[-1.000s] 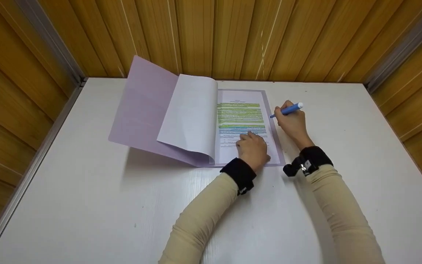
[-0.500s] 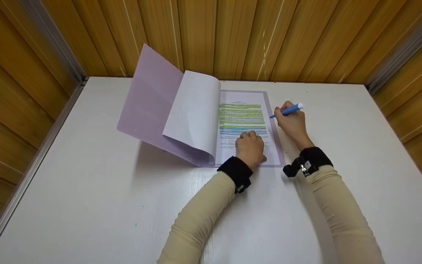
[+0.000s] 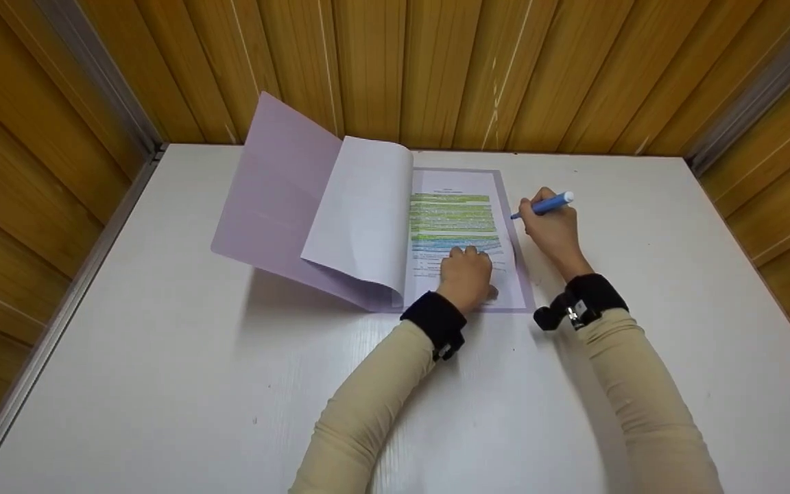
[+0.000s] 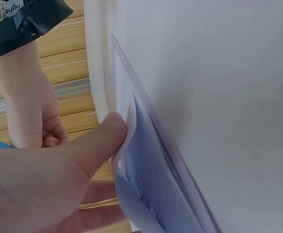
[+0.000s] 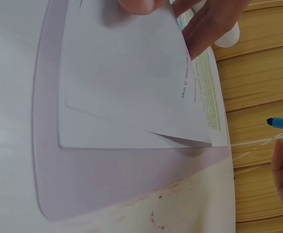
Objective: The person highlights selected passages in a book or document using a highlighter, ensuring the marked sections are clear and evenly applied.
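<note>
Since a second ago the right hand point(image 3: 554, 230) has drifted a little to the right, off the folder's edge and onto bare table point(image 3: 182, 357), carrying the blue highlighter point(image 3: 543, 205) with it, while the left hand point(image 3: 467, 274) has lifted the lower right corner of the printed page point(image 3: 453, 226); the right wrist view shows that corner curling up off the sheets below. Nearest the viewer, both cream sleeves reach forward over the white table. Left fingers curl onto the lower part of the page with the thumb point(image 4: 100, 138) pressed against the paper's edge, pinching the sheet. Right fingers close round the highlighter barrel, its long axis slanting left and downward so the tip points back at the page; the tip lies just beside the folder's right border, not touching paper. So the page lies to the left of the pen, and the left hand is the nearer one to it. Farther off, the purple folder cover point(image 3: 278, 185) and a turned white sheet point(image 3: 361, 206) stand raised at the left. Text under the left hand is hidden, and the printed lines are too small to read
</note>
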